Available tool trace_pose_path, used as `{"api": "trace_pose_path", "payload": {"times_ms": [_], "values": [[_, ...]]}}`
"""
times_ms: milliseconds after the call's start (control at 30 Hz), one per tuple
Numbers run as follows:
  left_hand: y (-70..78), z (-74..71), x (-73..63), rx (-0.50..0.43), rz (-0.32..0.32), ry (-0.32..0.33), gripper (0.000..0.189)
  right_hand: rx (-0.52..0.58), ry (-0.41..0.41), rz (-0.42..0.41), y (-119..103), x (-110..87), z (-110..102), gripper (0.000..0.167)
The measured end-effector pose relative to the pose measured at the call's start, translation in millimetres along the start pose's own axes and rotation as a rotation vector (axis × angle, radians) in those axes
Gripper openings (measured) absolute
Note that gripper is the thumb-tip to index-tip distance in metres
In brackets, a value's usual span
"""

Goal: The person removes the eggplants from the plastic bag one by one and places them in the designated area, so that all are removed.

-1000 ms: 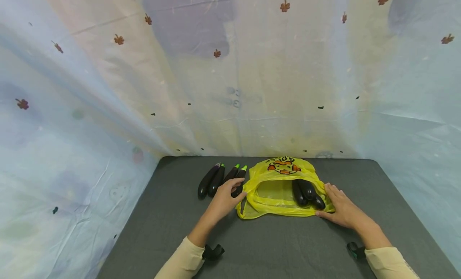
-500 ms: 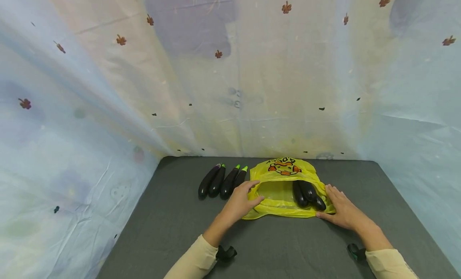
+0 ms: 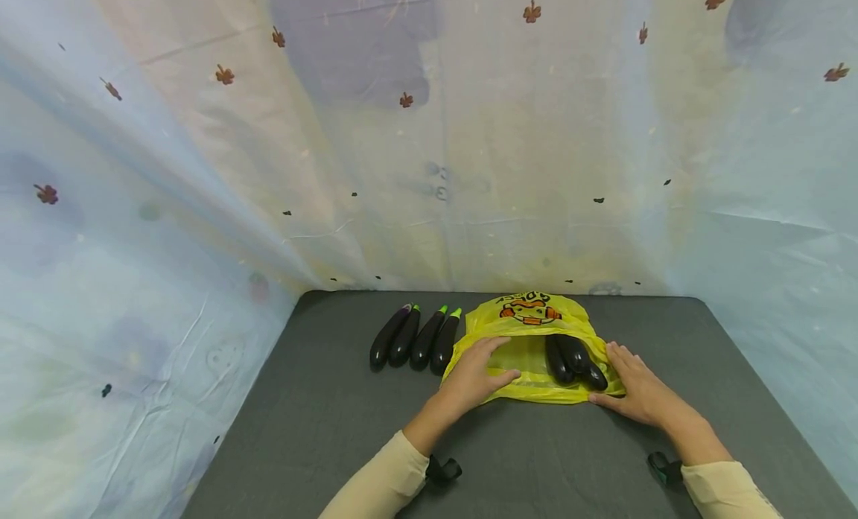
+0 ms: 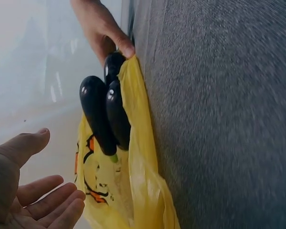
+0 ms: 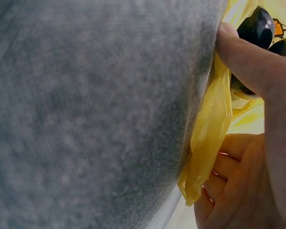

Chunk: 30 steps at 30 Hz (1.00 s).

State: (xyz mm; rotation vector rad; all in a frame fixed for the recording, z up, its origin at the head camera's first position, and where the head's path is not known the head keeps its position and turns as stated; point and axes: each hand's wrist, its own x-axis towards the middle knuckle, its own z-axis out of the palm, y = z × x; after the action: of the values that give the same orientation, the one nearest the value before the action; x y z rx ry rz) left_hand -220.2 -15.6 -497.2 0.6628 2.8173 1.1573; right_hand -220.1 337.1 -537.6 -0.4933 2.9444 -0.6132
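A yellow plastic bag with a printed cartoon lies on its side, its mouth facing me. Three dark eggplants sit together at the right inside it. My left hand is over the left part of the mouth, thumb and fingers spread with nothing between them; in the left wrist view this left hand is apart from the eggplants. My right hand rests against the bag's right side, fingers extended. In the right wrist view its thumb lies along the rim beside the eggplants.
Several more eggplants with green stem ends lie side by side left of the bag. The grey tabletop meets pale patterned sheeting at the back and sides.
My left hand has moved right, from beside the loose eggplants and bag's left edge to over its mouth. My right hand has stayed in place, and the eggplants in the bag have not moved.
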Motion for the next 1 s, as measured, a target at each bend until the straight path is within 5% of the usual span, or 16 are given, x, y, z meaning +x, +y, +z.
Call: {"api": "trace_pose_path", "payload": {"times_ms": [533,1000], "values": [[12.7,24.5,16.0,0.032,0.046,-0.007,0.065,0.008,-0.002,-0.01,0.2,-0.3,-0.5,0.119],[33.4,45.9,31.2,0.187,0.134,0.004,0.066,-0.007,-0.002,0.015,0.6,0.8,2.3,0.121]]}}
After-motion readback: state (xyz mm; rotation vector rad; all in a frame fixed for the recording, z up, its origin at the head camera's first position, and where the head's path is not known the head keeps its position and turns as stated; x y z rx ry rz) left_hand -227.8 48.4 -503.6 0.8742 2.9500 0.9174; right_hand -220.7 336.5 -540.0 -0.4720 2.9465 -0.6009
